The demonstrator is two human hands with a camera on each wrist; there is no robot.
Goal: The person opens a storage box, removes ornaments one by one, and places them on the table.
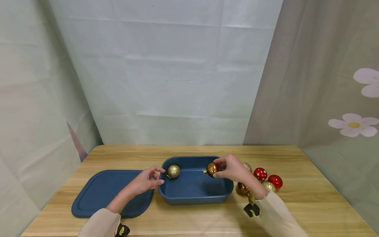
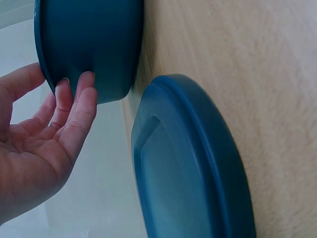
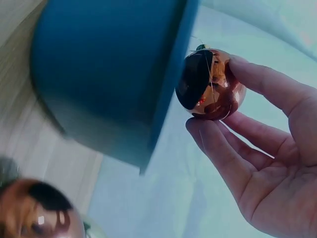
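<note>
A dark blue tub [image 1: 195, 197] stands mid-table with a glittery gold bauble [image 1: 173, 171] inside at its left end. My right hand [image 1: 229, 168] pinches a shiny copper bauble [image 1: 212, 168] over the tub's right end; in the right wrist view the copper bauble [image 3: 210, 84] sits between thumb and fingertips beside the tub wall [image 3: 114, 79]. My left hand [image 1: 148, 179] is open at the tub's left rim, holding nothing. In the left wrist view its fingertips [image 2: 81, 94] touch the tub's outer wall [image 2: 94, 44].
The tub's blue lid [image 1: 103, 192] lies flat to the left, also in the left wrist view [image 2: 193, 163]. Several baubles, red [image 1: 275, 181], spotted red [image 1: 260, 173], gold and copper [image 1: 243, 188], cluster right of the tub. Curtains hang behind and beside the wooden table [image 1: 311, 197].
</note>
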